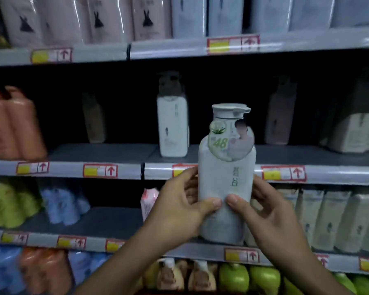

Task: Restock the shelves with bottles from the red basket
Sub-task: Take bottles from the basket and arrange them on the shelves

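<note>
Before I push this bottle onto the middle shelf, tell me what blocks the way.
Nothing visible does. Both hands, left and right, hold the bottle before an open stretch of the middle shelf, between the white pump bottle and the brownish bottle.

Open shelf [107,152] beside white bottle [172,126]

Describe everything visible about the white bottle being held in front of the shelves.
The white bottle looks like smooth plastic, with a pale grey flip cap, a round green-edged sticker reading 48 near its shoulder, and green characters down its front. It is upright and held in the air before the middle shelf. The left hand and right hand grip its lower body, thumbs on the front.
</note>
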Demonstrator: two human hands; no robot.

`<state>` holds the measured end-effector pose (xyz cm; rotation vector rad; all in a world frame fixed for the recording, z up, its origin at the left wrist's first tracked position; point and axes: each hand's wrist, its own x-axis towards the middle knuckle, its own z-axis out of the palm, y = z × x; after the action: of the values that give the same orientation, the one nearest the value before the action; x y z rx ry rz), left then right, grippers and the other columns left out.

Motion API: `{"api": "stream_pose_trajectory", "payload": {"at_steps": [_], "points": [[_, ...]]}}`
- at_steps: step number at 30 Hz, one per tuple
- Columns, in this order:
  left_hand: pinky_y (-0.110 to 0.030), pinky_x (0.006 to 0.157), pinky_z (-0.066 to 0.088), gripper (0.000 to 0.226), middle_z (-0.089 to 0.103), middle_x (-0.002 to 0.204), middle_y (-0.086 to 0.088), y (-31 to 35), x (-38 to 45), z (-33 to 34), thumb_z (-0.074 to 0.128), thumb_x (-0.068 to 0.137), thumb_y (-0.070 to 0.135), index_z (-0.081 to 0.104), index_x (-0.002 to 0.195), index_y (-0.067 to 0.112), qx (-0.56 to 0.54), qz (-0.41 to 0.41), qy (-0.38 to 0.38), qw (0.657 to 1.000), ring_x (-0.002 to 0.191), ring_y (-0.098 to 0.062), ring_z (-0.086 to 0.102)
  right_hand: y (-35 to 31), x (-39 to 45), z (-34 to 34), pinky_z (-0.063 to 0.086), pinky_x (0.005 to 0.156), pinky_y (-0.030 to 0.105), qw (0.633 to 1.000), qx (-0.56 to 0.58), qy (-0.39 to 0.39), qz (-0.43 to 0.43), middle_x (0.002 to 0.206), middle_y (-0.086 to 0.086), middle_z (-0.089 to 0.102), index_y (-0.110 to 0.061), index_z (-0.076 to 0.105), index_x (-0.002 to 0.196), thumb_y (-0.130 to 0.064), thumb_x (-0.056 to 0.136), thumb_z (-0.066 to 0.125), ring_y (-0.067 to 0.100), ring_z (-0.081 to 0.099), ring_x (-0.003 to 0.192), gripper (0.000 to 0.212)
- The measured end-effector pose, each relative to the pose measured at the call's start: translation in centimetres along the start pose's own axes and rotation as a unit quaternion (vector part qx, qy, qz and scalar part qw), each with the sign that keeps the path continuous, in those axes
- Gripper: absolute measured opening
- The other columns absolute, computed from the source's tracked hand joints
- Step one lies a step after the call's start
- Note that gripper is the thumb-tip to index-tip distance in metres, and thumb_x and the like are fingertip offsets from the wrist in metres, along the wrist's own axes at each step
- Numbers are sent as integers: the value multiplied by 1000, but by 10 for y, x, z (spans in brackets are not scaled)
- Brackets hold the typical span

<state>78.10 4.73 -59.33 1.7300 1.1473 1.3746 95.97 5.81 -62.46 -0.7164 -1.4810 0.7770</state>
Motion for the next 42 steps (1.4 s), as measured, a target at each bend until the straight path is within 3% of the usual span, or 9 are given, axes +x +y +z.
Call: {"api": "stream_pose_trajectory", "payload": {"at_steps": [5, 9, 12, 20, 24, 27, 31, 36, 42], "points": [[-21, 95, 54, 51, 69, 115, 15, 25, 78, 2, 75, 84, 1, 57, 125, 26, 17, 77, 66, 995, 109, 1, 66, -21, 87, -6, 53, 92, 18, 986, -94, -26, -136, 118, -26, 67, -40, 54, 127, -20, 91, 67, -5, 62, 114, 42], [-20, 90, 53, 43, 69, 110, 13, 19, 127, 7, 73, 86, 7, 55, 119, 27, 41, 92, 112, 989, 103, 2, 63, -7, 149, -15, 49, 104, 44, 971, -175, -57, -152, 133, -5, 61, -32, 45, 145, -36, 95, 65, 13, 57, 125, 54], [-16, 89, 50, 44, 66, 117, 11, 5, 151, 12, 70, 90, 9, 53, 128, 24, 55, 65, 113, 990, 107, -1, 62, 3, 173, -19, 52, 101, 32, 969, -161, -105, -153, 130, -12, 63, -30, 49, 140, -25, 94, 64, 5, 59, 122, 48], [-36, 95, 53, 42, 65, 125, 1, -4, 191, 31, 63, 92, 21, 52, 133, 22, 189, 22, 113, 975, 114, -18, 63, 38, 211, -34, 53, 80, 9, 979, -186, -68, -43, 113, -28, 65, -39, 52, 130, -32, 94, 64, -21, 61, 98, 38], [-30, 90, 54, 53, 66, 123, 4, -20, 184, 46, 77, 81, 21, 50, 126, 26, 222, -5, 137, 966, 111, -17, 64, 39, 215, -40, 57, 81, 23, 964, -253, -80, 21, 111, -13, 70, -47, 52, 124, -39, 89, 69, -1, 69, 95, 40], [-35, 89, 56, 49, 66, 118, 1, -26, 180, 47, 80, 80, 24, 50, 118, 25, 236, -20, 151, 960, 109, -20, 64, 40, 211, -36, 50, 77, 25, 934, -349, -32, 76, 113, -1, 66, -28, 53, 129, -39, 79, 80, 13, 64, 96, 58], [-40, 89, 54, 42, 63, 116, -5, -25, 189, 50, 77, 83, 24, 45, 112, 19, 297, -41, 171, 939, 111, -26, 61, 49, 205, -23, 55, 74, 35, 910, -395, 20, 126, 87, 4, 69, -11, 63, 91, -29, 80, 81, 21, 67, 85, 27], [-39, 88, 51, 38, 61, 119, -11, -29, 217, 51, 70, 88, 14, 43, 115, 12, 319, -80, 191, 925, 115, -31, 60, 58, 229, -4, 44, 60, 24, 915, -385, 23, 116, 80, 3, 66, -11, 59, 74, -20, 84, 77, 20, 66, 81, 23], [-39, 91, 53, 31, 64, 118, -15, -45, 254, 47, 67, 88, 9, 49, 113, 6, 308, -104, 204, 923, 113, -31, 62, 76, 256, 12, 39, 68, 22, 910, -382, 37, 157, 103, 13, 70, -6, 63, 90, -20, 88, 71, 29, 67, 99, 16]]}}
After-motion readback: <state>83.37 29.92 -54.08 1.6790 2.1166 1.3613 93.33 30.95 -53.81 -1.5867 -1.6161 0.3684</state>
